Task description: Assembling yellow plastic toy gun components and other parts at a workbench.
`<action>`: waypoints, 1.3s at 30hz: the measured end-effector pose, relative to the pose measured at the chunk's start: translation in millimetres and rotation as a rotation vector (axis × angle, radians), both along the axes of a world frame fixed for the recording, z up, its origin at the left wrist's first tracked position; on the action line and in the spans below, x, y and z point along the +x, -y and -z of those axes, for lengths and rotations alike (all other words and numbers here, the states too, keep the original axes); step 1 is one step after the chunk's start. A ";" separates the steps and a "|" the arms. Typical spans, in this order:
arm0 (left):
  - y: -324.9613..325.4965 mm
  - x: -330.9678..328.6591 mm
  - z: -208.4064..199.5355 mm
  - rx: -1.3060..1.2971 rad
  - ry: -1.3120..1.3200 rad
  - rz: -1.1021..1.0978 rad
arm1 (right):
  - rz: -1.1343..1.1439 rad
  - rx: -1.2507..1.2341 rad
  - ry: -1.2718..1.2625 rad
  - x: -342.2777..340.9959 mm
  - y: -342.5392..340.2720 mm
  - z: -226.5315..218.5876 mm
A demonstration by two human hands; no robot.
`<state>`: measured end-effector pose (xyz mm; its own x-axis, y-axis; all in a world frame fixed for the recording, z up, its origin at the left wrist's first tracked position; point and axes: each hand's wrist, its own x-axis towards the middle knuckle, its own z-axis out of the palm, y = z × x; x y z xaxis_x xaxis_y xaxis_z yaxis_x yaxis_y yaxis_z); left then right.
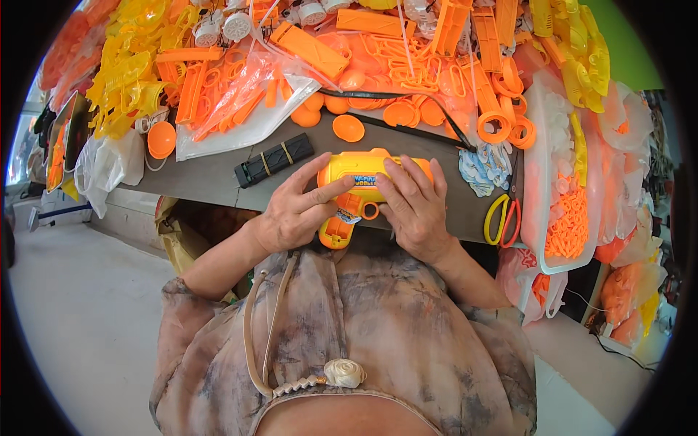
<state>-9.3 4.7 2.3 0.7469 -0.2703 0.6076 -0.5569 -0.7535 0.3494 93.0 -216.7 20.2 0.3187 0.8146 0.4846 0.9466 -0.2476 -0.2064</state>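
A yellow toy gun [342,168] with an orange trigger [370,211] lies sideways between my hands at the table's front edge. On its side is a blue printed sticker, and another small sticker shows by the grip [335,231]. My left hand [294,211] holds the rear end, its index finger pressed at the label's left edge. From the front, my right hand [414,207] closes over the orange end, its fingertips lying on the body beside the label. The right thumb is mostly hidden.
Left of the toy lies a black block [274,160] with bands around it. On the right are crumpled blue-white sticker sheets [486,167], scissors [502,219] and a clear bin [534,211] of orange parts. Orange cups [348,128] and piled orange and yellow parts fill the back.
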 end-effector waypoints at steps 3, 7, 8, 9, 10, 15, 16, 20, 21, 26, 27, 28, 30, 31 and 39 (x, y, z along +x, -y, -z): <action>7.7 -1.3 0.7 -0.087 -0.045 -0.050 | 0.097 0.051 -0.090 -2.9 7.1 1.1; 19.3 -2.2 1.2 -0.291 -0.095 -0.084 | 0.301 0.470 -1.171 -3.6 11.7 7.9; 21.4 -1.7 2.9 -0.291 -0.094 -0.078 | 0.268 0.561 -1.267 -3.8 8.1 5.4; 23.7 1.1 5.5 -0.393 -0.125 -0.098 | 0.231 0.654 -1.355 -1.9 5.4 1.9; 26.1 3.8 7.8 -0.496 -0.157 -0.118 | 0.262 0.774 -1.426 0.0 4.0 -1.6; 37.0 8.2 11.5 -1.012 -0.347 -0.019 | 0.170 0.790 -1.015 0.4 -11.6 -47.4; 36.6 8.7 11.9 -1.180 -0.358 0.009 | 0.176 0.518 -0.643 0.9 -16.1 -62.5; 15.1 -1.4 -3.5 -1.347 -0.268 -0.063 | 0.124 0.116 -0.034 -10.3 -48.3 -49.3; 10.9 -4.6 -5.9 -1.342 -0.227 -0.127 | 0.088 0.113 0.056 -14.3 -56.4 -39.4; 4.7 -10.0 -16.1 -1.234 -0.119 -0.225 | 0.037 0.059 0.084 -30.2 -79.2 5.7; 5.3 -11.0 -16.2 -1.235 -0.116 -0.226 | 0.034 0.058 0.086 -28.5 -79.3 2.3; 6.7 -11.1 -16.4 -1.207 -0.109 -0.234 | -0.007 0.141 -0.046 -24.9 -77.5 -5.2; 8.0 -10.4 -15.9 -1.180 -0.097 -0.246 | -0.037 0.237 -0.142 -5.8 -68.0 -20.2; 8.9 -10.9 -16.1 -1.120 -0.128 -0.225 | -0.023 0.249 -0.105 14.2 -60.8 -28.1; 26.0 15.4 -41.4 -0.376 -0.002 -0.101 | 0.436 -0.120 0.086 117.2 -73.5 -29.4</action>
